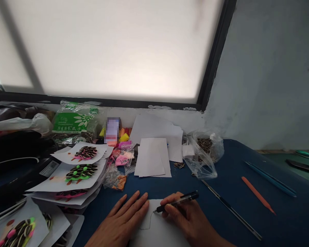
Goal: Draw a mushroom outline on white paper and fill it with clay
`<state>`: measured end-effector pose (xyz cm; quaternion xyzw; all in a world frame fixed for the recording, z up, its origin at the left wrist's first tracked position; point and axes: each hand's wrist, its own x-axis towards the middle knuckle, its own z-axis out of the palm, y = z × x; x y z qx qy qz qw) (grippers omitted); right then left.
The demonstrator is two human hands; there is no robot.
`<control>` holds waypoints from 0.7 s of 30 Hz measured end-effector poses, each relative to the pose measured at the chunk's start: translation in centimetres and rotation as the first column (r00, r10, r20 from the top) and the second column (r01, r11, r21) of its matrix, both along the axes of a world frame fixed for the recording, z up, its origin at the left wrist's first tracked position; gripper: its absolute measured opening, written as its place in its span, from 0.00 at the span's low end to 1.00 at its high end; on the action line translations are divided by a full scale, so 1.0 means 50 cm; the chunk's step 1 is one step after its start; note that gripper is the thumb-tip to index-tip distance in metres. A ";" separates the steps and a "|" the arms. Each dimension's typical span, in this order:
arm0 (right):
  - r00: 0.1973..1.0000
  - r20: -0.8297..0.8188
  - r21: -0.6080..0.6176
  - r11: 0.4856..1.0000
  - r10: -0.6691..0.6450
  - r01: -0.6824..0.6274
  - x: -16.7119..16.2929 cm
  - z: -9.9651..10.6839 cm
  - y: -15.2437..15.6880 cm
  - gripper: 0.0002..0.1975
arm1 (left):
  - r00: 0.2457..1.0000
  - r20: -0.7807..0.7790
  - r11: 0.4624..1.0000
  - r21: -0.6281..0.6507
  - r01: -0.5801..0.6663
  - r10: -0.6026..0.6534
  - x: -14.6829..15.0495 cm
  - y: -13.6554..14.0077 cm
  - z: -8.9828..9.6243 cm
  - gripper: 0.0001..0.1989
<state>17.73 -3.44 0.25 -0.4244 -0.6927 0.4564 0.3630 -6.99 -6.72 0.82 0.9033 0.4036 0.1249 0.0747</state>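
Note:
A black pen (181, 200) is pinched between the thumb and fingers of my right hand (185, 218). Its tip meets a white sheet of paper (162, 236) at the front of the table, where a thin angular line is drawn. My left hand (123, 219) lies flat with fingers stretched out, pressing on the sheet's left side and covering part of the drawing. Beyond my hands lies a small stack of blank white paper (152, 154).
Hedgehog pictures made with sunflower seeds (86, 153) are stacked at left. Bagged coloured clay (123, 159), a green seed bag (73, 120) and a clear bag of seeds (204, 145) stand behind. An orange tool (257, 195), blue tweezers (270, 178) and a metal rod (230, 207) lie right.

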 end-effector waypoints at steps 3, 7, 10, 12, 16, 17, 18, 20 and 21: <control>1.000 0.020 0.028 1.000 -0.002 0.001 0.001 -0.001 -0.001 0.23 | 1.000 -0.005 1.000 0.002 -0.006 0.006 0.000 0.001 0.001 0.37; 1.000 0.006 0.041 0.999 -0.004 0.003 0.000 -0.002 0.001 0.22 | 1.000 0.006 1.000 0.010 -0.005 0.005 -0.001 0.001 -0.001 0.37; 1.000 0.017 0.052 0.999 -0.009 0.009 0.000 -0.006 0.003 0.21 | 1.000 0.006 1.000 0.028 -0.002 0.001 -0.002 -0.001 -0.002 0.36; 0.999 0.032 0.067 0.998 -0.017 0.015 0.001 -0.009 0.004 0.21 | 1.000 -0.006 0.999 0.033 0.003 -0.003 -0.003 -0.002 -0.002 0.36; 0.998 0.048 0.074 0.997 -0.032 0.028 0.003 -0.011 0.001 0.20 | 1.000 -0.018 1.000 0.027 -0.003 0.003 -0.001 -0.002 -0.001 0.36; 0.998 0.050 0.074 0.997 -0.037 0.034 0.003 -0.010 0.000 0.20 | 1.000 -0.012 1.000 0.024 -0.004 0.004 -0.001 -0.001 -0.001 0.36; 0.998 0.050 0.073 0.997 -0.042 0.038 0.003 -0.008 -0.002 0.20 | 1.000 -0.003 1.000 0.022 -0.005 0.005 0.000 -0.001 -0.001 0.36; 0.998 0.047 0.076 0.996 -0.047 0.044 0.003 -0.006 -0.003 0.21 | 1.000 0.011 1.000 0.017 -0.005 0.005 0.001 -0.001 -0.001 0.37; 0.998 0.046 0.076 0.996 -0.050 0.047 0.003 -0.004 -0.004 0.21 | 1.000 0.013 1.000 0.017 -0.006 0.005 0.001 -0.001 -0.001 0.37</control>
